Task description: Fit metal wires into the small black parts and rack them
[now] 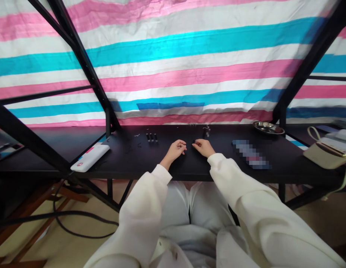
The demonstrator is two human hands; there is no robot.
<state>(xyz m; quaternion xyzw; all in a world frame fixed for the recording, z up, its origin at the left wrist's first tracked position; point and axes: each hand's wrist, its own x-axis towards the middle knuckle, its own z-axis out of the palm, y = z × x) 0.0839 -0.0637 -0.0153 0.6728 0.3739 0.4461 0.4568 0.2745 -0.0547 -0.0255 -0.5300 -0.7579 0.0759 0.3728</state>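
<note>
Over the middle of the black table (134, 160), my left hand (177, 149) has its fingers curled loosely, and nothing shows clearly between them. Just to its right, my right hand (203, 147) pinches a small black piece (193, 142) at its fingertips. The two hands are apart. Left of my hands, several short black cylinders (151, 137) with pale ends stand or lie in a row. Behind my right hand is another small cluster of dark and clear pieces (207, 132). Thin pale and dark scraps (137, 135) lie toward the back left.
A white box-like device (90, 158) lies at the left. At the right are a shiny metal dish (268, 128), a blurred-out flat object (251, 154) and a beige pouch with a strap (325, 154). Black metal frame bars (90, 70) rise on both sides before a striped sheet.
</note>
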